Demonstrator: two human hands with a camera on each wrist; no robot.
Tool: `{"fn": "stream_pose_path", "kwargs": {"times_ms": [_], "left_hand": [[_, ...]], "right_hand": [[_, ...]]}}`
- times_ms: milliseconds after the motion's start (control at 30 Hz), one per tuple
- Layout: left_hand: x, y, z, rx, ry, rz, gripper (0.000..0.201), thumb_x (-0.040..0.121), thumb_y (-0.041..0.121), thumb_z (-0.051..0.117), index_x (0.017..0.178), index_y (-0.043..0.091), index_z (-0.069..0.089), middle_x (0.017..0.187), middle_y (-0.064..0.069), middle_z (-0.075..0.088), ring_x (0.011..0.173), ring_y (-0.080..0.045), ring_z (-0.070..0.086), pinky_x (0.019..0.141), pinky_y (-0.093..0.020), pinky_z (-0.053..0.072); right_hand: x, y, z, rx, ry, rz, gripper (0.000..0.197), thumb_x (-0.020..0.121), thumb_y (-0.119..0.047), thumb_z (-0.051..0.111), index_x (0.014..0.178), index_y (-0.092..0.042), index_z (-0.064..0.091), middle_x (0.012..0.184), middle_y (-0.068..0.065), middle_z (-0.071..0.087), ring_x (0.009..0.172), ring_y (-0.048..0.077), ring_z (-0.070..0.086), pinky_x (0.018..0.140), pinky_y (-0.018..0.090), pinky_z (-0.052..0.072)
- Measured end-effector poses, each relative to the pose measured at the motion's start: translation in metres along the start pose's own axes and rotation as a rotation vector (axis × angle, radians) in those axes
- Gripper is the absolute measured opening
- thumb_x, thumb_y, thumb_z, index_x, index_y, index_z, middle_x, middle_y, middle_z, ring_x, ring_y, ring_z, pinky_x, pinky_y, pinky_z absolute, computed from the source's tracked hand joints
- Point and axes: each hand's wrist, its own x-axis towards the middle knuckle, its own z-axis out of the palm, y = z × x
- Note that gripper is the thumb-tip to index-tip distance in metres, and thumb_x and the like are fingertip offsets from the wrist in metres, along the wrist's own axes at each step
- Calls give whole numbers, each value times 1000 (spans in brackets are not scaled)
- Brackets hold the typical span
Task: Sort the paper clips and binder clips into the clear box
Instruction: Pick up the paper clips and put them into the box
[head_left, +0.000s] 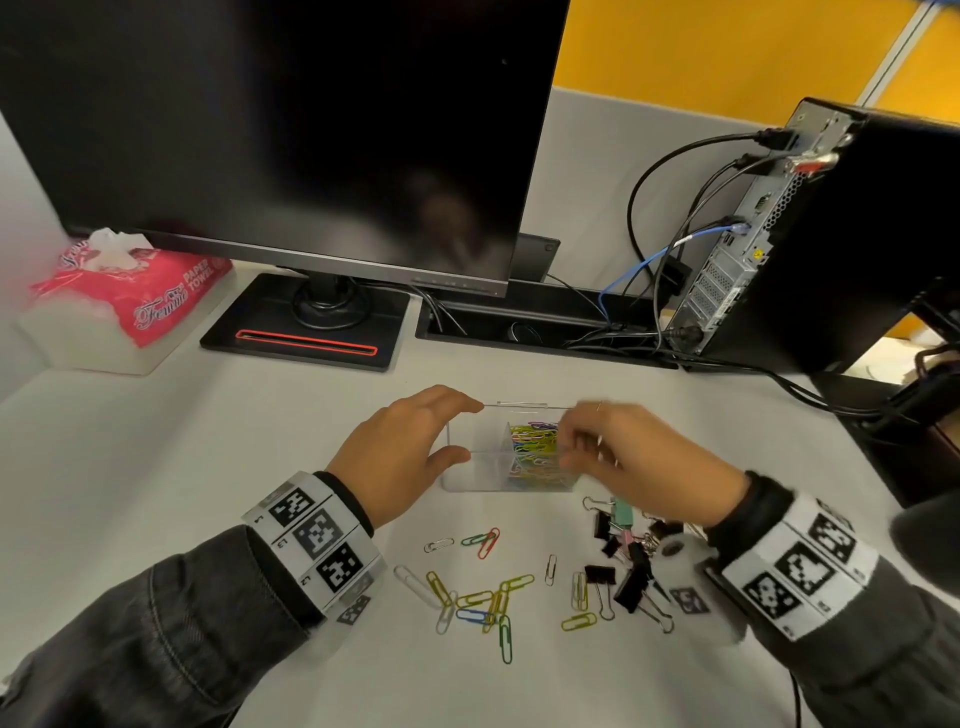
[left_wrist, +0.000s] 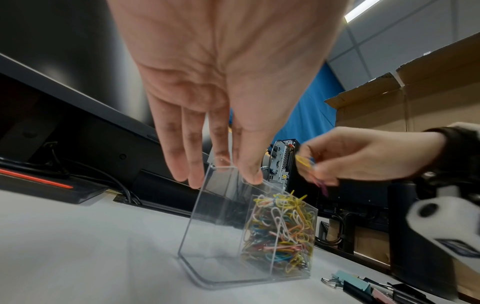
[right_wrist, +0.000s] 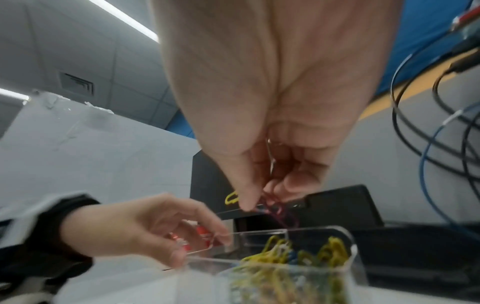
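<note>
Head view: a clear plastic two-compartment box (head_left: 470, 470) stands upright on the white desk (head_left: 208, 457), near the middle. Its right compartment is packed with a tangle of coloured paper clips (head_left: 535, 449); its left compartment shows nothing inside. The left hand (head_left: 410, 449) steadies the box from the left, fingers on the far rim and thumb at the near rim, lightly curved round the left end. The right hand (head_left: 631, 457) hovers over the right compartment, thumb and fingertips pinching a few held paper clips (right_wrist: 275, 207), purple, yellow and blue, just above the heap. Nearer on the desk lie loose coloured paper clips (head_left: 483, 587), scattered, and to their right a pile of black, mint and pink binder clips (head_left: 626, 556), partly under the right wrist. Far side: a dark monitor (head_left: 280, 130), a pink tissue pack (head_left: 130, 291) at far left, and a black computer tower (head_left: 841, 234) with cables at far right.
</note>
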Motion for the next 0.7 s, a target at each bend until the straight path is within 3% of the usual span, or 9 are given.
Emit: {"fn": "stream_pose_path", "kwargs": {"times_ms": [100, 167, 367, 500, 700], "left_hand": [[0, 0, 0, 3, -3, -1, 44, 91, 32, 59, 133, 33, 46, 135, 15, 49, 113, -10, 55, 93, -27, 49], [0, -1, 0, 2, -6, 2, 44, 91, 32, 59, 133, 33, 45, 135, 15, 49, 113, -10, 55, 92, -27, 49], [0, -1, 0, 1, -6, 7, 45, 91, 32, 59, 134, 33, 45, 136, 14, 48, 113, -10, 55, 91, -26, 50], [-1, -1, 0, -1, -7, 8, 45, 91, 32, 59, 133, 34, 45, 135, 15, 48, 113, -9, 55, 92, -26, 49], [0, -1, 0, 3, -5, 5, 45, 91, 33, 59, 134, 34, 45, 135, 15, 48, 113, -9, 55, 91, -25, 48]], "right_hand": [[13, 11, -10, -117, 192, 39, 6, 91, -13, 57, 86, -11, 56, 81, -4, 49, 73, 11, 46, 66, 18, 36], [20, 14, -7, -220, 165, 53, 6, 93, -14, 53, 88, -10, 53, 85, -1, 47, 77, 19, 45, 68, 28, 38], [28, 7, -1, -402, 71, 48, 16, 95, -19, 52, 100, -8, 61, 100, 7, 57, 96, 24, 53, 76, 34, 45], [31, 4, -2, -386, 68, 82, 17, 94, -17, 54, 106, -8, 63, 101, 8, 61, 94, 27, 57, 79, 35, 47], [28, 5, -1, -338, 69, 71, 18, 94, -12, 50, 100, -11, 67, 94, 6, 66, 89, 26, 59, 79, 37, 49]]}}
